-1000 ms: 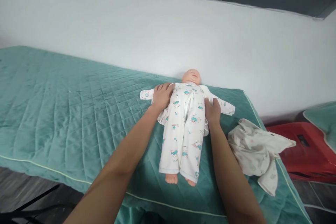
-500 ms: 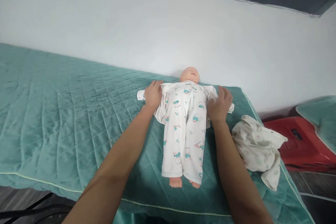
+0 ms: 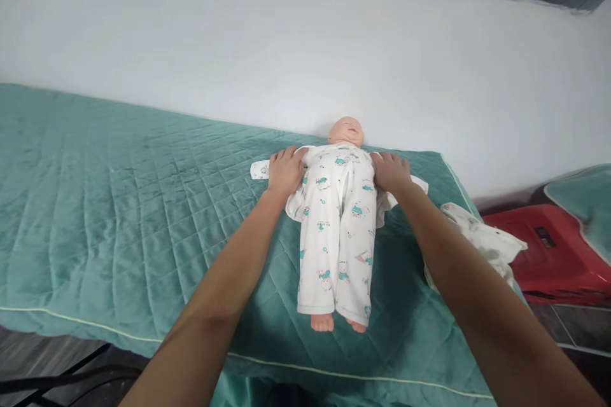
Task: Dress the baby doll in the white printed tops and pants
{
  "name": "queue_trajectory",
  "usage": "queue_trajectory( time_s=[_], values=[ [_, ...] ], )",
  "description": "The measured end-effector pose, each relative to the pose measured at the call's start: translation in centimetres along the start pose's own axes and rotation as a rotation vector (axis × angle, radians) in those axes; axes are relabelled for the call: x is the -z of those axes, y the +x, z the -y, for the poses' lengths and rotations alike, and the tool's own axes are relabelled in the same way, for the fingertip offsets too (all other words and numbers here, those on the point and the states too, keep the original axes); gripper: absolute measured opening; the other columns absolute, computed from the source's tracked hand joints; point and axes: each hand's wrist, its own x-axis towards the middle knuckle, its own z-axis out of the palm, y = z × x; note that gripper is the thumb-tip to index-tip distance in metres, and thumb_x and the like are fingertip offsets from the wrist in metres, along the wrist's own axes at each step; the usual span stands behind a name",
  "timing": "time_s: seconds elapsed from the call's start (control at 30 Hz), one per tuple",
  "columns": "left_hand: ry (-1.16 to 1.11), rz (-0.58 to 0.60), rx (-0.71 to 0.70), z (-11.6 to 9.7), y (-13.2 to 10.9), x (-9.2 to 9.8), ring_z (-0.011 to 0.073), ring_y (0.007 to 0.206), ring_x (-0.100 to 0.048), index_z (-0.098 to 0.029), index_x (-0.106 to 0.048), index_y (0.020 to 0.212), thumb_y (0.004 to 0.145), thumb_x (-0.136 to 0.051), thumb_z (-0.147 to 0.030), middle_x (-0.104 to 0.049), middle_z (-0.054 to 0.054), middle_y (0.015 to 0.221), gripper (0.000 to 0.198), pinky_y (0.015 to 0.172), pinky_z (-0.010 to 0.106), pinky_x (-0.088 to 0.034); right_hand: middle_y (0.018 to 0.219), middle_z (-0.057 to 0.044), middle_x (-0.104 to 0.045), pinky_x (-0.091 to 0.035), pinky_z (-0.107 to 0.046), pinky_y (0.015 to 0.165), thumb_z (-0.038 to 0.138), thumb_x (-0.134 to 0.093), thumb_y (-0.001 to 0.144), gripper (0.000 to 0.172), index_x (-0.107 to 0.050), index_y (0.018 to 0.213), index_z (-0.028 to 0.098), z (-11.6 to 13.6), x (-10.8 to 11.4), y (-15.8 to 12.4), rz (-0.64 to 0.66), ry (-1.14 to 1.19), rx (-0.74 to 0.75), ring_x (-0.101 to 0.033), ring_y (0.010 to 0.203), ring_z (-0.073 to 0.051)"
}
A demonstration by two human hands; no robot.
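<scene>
A baby doll (image 3: 344,131) lies on its back on the green quilted cover, its head toward the wall and its feet toward me. White printed baby trousers (image 3: 317,241) cover its front from chest to ankles, and the bare feet stick out below. Under them a white baby shirt (image 3: 293,208) spreads out on both sides. My left hand (image 3: 286,170) is closed on the shirt by the shoulder at the left, with its cuff showing beyond. At the opposite shoulder my right hand (image 3: 392,172) is closed on the shirt too. Both sets of fingertips are partly hidden.
A crumpled white garment (image 3: 482,238) lies at the cover's right edge, partly behind my right forearm. Beyond it stands a red plastic object (image 3: 554,254) with green cloth (image 3: 585,203) above. The quilted cover (image 3: 119,216) stretches left along the white wall (image 3: 214,38).
My right hand has moved inward and up from the sleeve to the doll's shoulder and closed. My left hand has shifted slightly right. My right forearm now hides more of the crumpled garment.
</scene>
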Motion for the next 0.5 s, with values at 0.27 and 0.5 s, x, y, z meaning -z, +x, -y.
queue_trajectory(
  time_s=[0.27,0.5],
  values=[
    [0.053,0.003,0.137,0.2,-0.5,0.3,0.0318,0.117,-0.057,-0.032,-0.058,0.138,0.1,-0.031,-0.023,-0.066,0.012,0.124,0.048,0.1,0.048,-0.04,0.134,-0.019,-0.061,-0.037,-0.062,0.102,0.043,-0.065,0.086,0.056,-0.057,0.137,0.023,-4.2,-0.8,0.8,0.084,0.163,0.042,-0.056,0.118,-0.039],
    [0.055,-0.03,0.198,0.2,-0.9,0.2,0.0323,0.118,-0.058,-0.032,-0.061,0.136,0.099,-0.035,-0.026,-0.067,0.012,0.122,0.045,0.113,0.057,-0.031,0.145,-0.019,-0.055,-0.041,-0.061,0.103,0.04,-0.071,0.08,0.06,-0.058,0.137,0.022,-4.2,-0.7,0.7,0.055,0.23,0.065,-0.053,0.126,-0.043]
  ],
)
